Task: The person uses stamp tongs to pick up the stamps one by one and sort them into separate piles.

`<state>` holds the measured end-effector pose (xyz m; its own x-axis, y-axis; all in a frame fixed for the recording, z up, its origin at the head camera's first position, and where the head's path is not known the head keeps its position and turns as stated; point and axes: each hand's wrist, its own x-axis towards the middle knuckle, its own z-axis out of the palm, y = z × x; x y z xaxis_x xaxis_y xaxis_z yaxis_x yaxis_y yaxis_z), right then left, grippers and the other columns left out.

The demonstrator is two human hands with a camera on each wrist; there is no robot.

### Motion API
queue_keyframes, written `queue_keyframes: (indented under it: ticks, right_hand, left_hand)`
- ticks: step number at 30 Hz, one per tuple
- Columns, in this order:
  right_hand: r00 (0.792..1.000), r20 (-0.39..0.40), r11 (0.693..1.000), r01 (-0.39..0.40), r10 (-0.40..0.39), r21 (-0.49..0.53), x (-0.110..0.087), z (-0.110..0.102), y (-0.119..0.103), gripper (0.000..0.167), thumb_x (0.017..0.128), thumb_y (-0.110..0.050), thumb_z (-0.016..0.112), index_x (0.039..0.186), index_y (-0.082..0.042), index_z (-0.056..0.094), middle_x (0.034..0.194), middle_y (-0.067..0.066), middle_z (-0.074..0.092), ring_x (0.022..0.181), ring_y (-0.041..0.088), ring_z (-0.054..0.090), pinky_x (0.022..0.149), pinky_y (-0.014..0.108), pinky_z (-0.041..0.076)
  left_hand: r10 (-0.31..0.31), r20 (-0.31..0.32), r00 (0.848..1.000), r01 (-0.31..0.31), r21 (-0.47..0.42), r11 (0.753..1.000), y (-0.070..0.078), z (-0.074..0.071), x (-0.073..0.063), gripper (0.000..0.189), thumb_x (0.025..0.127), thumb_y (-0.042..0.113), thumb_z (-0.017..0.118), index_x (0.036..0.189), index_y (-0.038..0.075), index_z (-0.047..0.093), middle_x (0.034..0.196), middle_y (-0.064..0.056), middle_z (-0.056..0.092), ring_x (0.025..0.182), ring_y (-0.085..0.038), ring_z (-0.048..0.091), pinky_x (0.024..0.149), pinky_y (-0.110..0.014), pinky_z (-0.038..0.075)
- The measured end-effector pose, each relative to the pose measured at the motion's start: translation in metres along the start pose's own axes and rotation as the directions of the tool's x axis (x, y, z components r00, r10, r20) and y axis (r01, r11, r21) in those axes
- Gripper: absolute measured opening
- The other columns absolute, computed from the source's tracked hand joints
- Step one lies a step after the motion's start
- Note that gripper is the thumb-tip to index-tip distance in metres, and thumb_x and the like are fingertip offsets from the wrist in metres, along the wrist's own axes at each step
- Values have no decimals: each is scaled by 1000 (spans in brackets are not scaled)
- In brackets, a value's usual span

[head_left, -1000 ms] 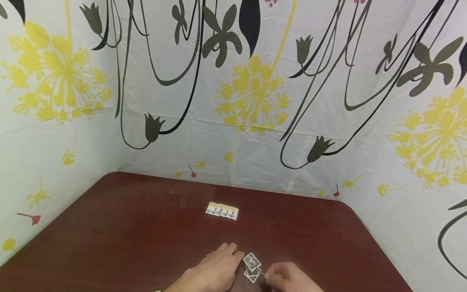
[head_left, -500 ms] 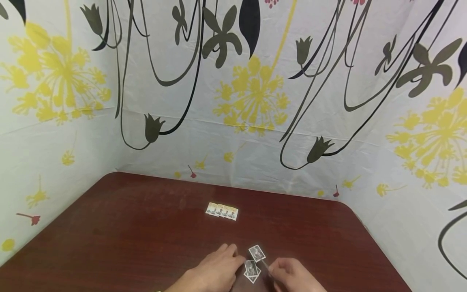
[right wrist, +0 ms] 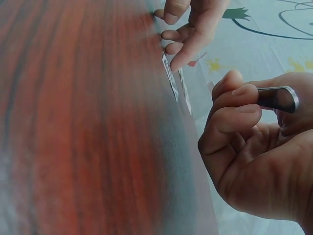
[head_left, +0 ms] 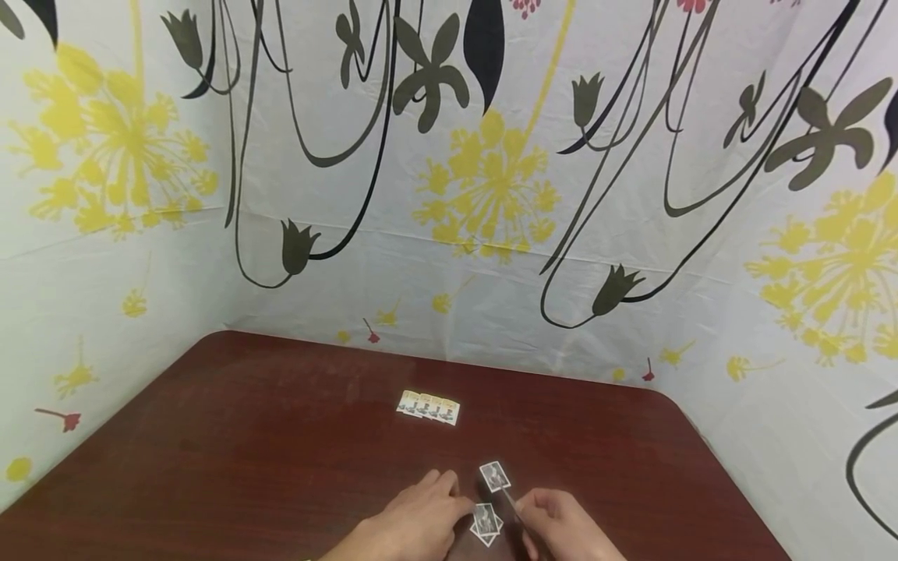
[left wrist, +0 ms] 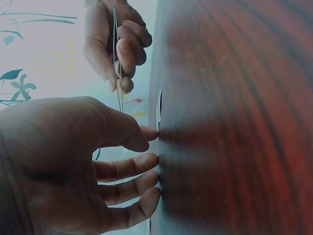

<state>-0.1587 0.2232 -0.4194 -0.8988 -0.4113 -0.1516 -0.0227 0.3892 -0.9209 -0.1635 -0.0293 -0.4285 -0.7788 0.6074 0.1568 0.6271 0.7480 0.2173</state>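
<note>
My right hand (head_left: 561, 523) pinches a pair of metal tweezers (right wrist: 278, 99), whose blunt end sticks out behind the fingers. The tips meet the near edge of a small card (head_left: 494, 474) with a grey picture and white border. Just below that card lies a small pile of similar cards (head_left: 486, 520), turned at different angles. My left hand (head_left: 414, 518) rests its fingertips on the table, with the index finger at the pile's left edge. Whether the card is fully off the table is hard to tell.
Farther back on the dark red wooden table (head_left: 281, 421) lies an overlapping row of several cards (head_left: 428, 407) with yellow and dark prints. A white sheet (head_left: 337, 195) with a floral pattern surrounds the table's back and sides.
The top card has come off the pile, held by the tweezers, and moved away from me. The right hand shifted slightly with it. The left hand stayed nearly still.
</note>
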Motion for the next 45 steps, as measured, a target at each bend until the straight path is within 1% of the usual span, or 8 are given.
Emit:
queue_keyframes:
  ticks: [6, 12, 14, 16, 22, 31, 36, 45]
  right_hand:
    - [998, -58, 1000, -3, 2, -27, 2, 1, -1, 32, 105, -22, 55, 97, 7, 66, 62, -2, 59, 48, 4, 43, 46, 18, 36]
    - [994, -108, 999, -22, 19, -25, 7, 1, 0, 29, 106, -19, 53, 105, 5, 68, 62, 1, 58, 48, 7, 41, 46, 19, 36]
    - [993, -118, 999, -33, 31, -16, 7, 1, 0, 28, 105, -18, 52, 107, 6, 67, 63, 1, 58, 48, 8, 42, 46, 20, 36]
    - [991, -130, 999, -43, 41, -13, 8, 0, 1, 28, 105, -18, 52, 104, 6, 67, 63, 0, 59, 48, 9, 44, 46, 20, 36]
    - [983, -172, 998, -67, 67, 1, 7, -5, 3, 34, 107, -24, 52, 95, 7, 62, 63, 0, 59, 47, 11, 46, 45, 22, 37]
    - [966, -223, 992, -125, 130, 35, 4, -16, 5, 40, 109, -32, 52, 94, 4, 62, 65, 0, 60, 49, 11, 46, 46, 24, 39]
    - [959, -249, 991, -130, 135, 36, 3, -19, 7, 41, 109, -31, 53, 96, 7, 61, 65, 1, 60, 50, 12, 48, 47, 25, 41]
    - [949, -272, 987, -147, 161, 72, 1, -27, 9, 45, 109, -32, 52, 100, 12, 59, 65, 0, 59, 50, 13, 45, 48, 26, 40]
  left_hand:
    - [-1, 11, 1000, 1, -5, 1000, 0, -1, 1, 39, 84, 10, 77, 119, 28, 77, 97, 10, 52, 86, -6, 44, 68, -22, 44]
    - [3, 22, 1000, -3, -3, 1000, 0, 0, 1, 38, 84, 11, 77, 118, 29, 77, 99, 10, 54, 87, -6, 45, 69, -22, 45]
    - [5, 22, 1000, -5, 3, 1000, 0, 1, 1, 38, 84, 11, 77, 118, 29, 77, 99, 10, 54, 87, -6, 46, 69, -22, 45]
    - [5, 23, 1000, -6, 9, 1000, 0, 1, 1, 38, 84, 11, 76, 117, 29, 77, 99, 10, 54, 87, -6, 46, 69, -22, 45]
    - [9, 32, 999, -10, 24, 1000, 0, 2, 1, 39, 84, 10, 76, 118, 28, 76, 101, 10, 54, 88, -6, 45, 68, -22, 45]
    - [6, 44, 999, -7, 17, 1000, -1, 1, 1, 39, 85, 9, 75, 119, 27, 76, 102, 10, 55, 89, -6, 46, 70, -22, 46]
    - [-4, 51, 999, 4, 8, 1000, 0, 0, 1, 39, 85, 9, 75, 119, 27, 76, 101, 10, 55, 88, -6, 45, 69, -22, 45]
    - [-3, 51, 999, 3, -4, 1000, 0, -1, 1, 40, 85, 8, 74, 121, 27, 76, 101, 10, 54, 88, -6, 43, 68, -22, 44]
